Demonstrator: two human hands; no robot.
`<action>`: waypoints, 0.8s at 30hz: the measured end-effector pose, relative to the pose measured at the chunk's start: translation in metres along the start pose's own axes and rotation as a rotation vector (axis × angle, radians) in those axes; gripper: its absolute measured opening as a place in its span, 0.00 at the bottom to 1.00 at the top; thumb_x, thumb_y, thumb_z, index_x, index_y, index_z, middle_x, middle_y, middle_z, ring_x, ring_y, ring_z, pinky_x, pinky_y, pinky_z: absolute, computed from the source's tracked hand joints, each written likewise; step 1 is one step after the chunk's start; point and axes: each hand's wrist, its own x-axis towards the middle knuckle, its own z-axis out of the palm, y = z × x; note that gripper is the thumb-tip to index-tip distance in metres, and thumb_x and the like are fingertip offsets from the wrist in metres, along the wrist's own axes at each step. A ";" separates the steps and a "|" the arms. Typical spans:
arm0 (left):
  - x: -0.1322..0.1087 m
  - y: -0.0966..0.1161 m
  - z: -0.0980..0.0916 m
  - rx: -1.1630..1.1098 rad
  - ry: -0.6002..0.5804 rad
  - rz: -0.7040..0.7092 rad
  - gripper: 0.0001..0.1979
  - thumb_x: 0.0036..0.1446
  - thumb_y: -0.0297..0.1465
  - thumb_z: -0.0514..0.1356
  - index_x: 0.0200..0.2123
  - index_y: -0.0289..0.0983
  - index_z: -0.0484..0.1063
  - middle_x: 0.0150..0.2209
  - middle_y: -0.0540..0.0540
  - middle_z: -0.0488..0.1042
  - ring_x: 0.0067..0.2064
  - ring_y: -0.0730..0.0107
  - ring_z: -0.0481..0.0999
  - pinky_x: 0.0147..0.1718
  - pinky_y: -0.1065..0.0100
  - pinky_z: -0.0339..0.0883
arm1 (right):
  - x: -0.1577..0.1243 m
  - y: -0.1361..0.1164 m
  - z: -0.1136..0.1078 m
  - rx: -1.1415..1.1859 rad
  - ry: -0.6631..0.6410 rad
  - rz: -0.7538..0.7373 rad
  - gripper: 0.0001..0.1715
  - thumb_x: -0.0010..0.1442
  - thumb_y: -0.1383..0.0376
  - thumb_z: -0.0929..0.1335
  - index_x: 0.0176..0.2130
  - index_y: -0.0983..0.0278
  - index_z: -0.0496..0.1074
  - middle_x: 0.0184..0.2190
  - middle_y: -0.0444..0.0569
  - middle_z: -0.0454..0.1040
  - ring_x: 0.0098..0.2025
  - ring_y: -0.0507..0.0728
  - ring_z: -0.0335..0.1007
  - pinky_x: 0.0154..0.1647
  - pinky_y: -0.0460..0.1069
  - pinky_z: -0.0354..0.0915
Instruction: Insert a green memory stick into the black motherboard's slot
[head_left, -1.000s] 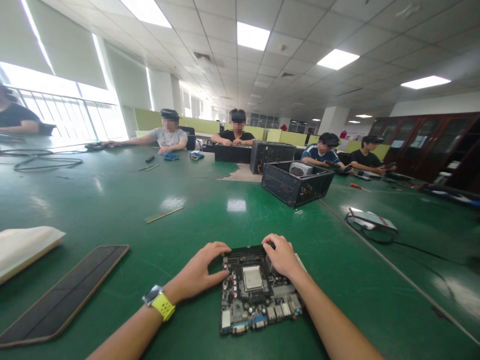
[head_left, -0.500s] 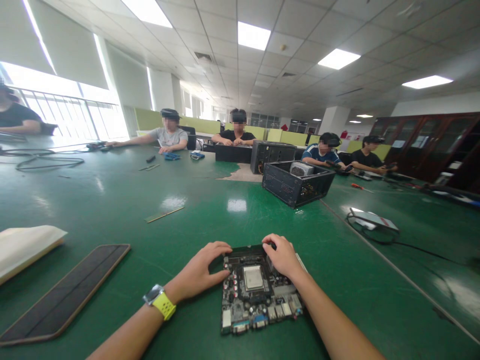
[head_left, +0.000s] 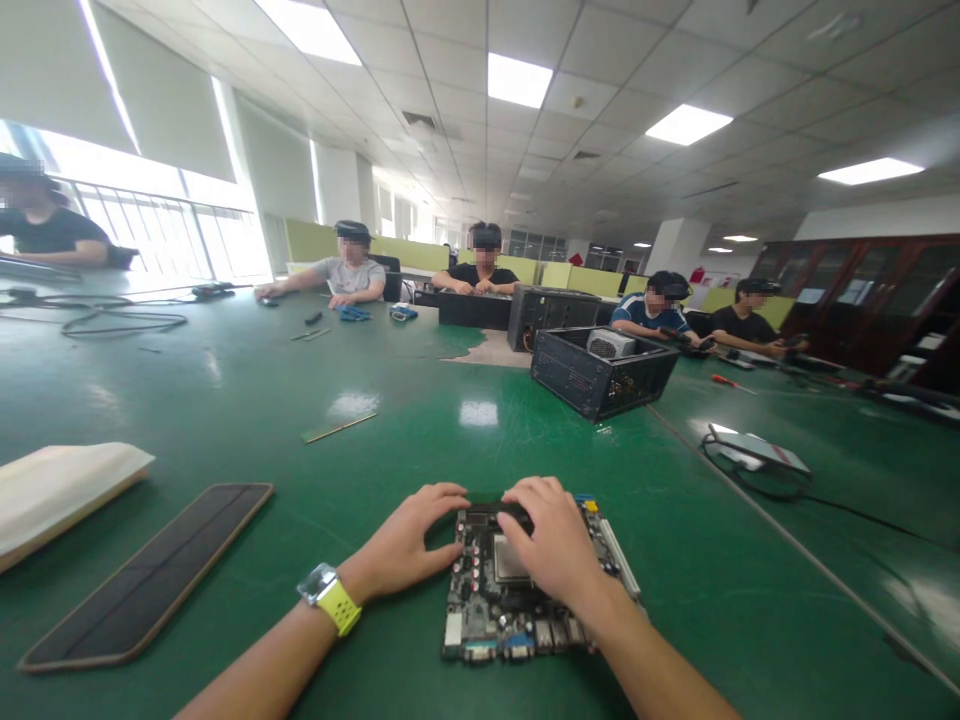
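Observation:
A dark motherboard with a square processor socket lies flat on the green table right in front of me. My left hand, with a yellow-strapped watch on its wrist, rests on the board's far left corner, fingers curled over the edge. My right hand lies over the middle of the board and covers most of the socket, its fingers bent down onto the far edge. Neither hand lifts the board.
A long dark panel and a pale padded bag lie at left. An open black computer case stands beyond, a thin strip mid-table, a cabled device at right. Several people sit along the far side.
My right hand has slid left from the board's far right corner to over the socket. The view has shifted slightly; the left hand stays at the left corner.

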 end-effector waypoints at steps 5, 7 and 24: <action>0.000 0.001 -0.001 -0.004 -0.008 -0.004 0.22 0.53 0.34 0.62 0.52 0.41 0.67 0.54 0.42 0.66 0.55 0.55 0.66 0.56 0.55 0.59 | 0.010 0.039 0.002 0.038 -0.013 0.099 0.12 0.58 0.62 0.64 0.42 0.59 0.72 0.46 0.47 0.72 0.50 0.59 0.62 0.51 0.53 0.56; 0.000 0.002 -0.001 -0.006 -0.002 -0.006 0.22 0.53 0.34 0.62 0.52 0.41 0.67 0.54 0.42 0.66 0.55 0.56 0.66 0.56 0.55 0.59 | 0.012 0.051 0.005 0.048 -0.037 0.114 0.14 0.58 0.62 0.64 0.44 0.59 0.72 0.49 0.47 0.71 0.52 0.59 0.61 0.52 0.53 0.56; 0.000 0.003 -0.002 -0.014 0.008 -0.012 0.25 0.53 0.34 0.62 0.54 0.41 0.65 0.55 0.42 0.66 0.56 0.57 0.66 0.57 0.56 0.59 | 0.014 0.060 0.013 0.151 -0.052 0.080 0.13 0.59 0.63 0.62 0.35 0.60 0.76 0.37 0.46 0.77 0.42 0.55 0.69 0.46 0.49 0.60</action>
